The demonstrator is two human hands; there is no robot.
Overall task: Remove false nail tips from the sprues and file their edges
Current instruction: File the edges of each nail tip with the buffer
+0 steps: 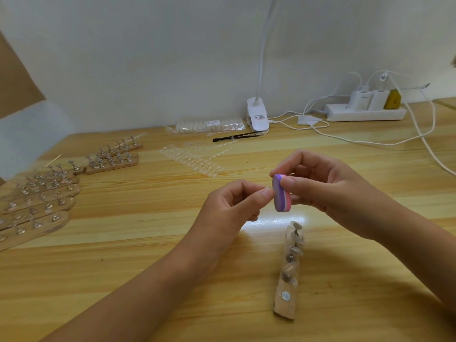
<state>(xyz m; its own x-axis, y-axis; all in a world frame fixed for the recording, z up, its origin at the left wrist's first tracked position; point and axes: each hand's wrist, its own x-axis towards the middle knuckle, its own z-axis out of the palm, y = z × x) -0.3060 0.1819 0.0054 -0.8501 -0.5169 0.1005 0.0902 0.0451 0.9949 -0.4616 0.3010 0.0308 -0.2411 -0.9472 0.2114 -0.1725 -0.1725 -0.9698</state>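
Observation:
My right hand grips a small purple and pink buffer block between thumb and fingers above the table's middle. My left hand pinches something tiny at its fingertips, held against the block's left face; the item is too small to make out. Clear nail-tip sprues lie flat further back on the table. Just below my hands a wooden holder strip carries several clear nail tips on metal stands.
Several more wooden holder strips with metal stands lie at the left. At the back are a bag of nail tips, a black tool, a white clip lamp, and a power strip with trailing white cables.

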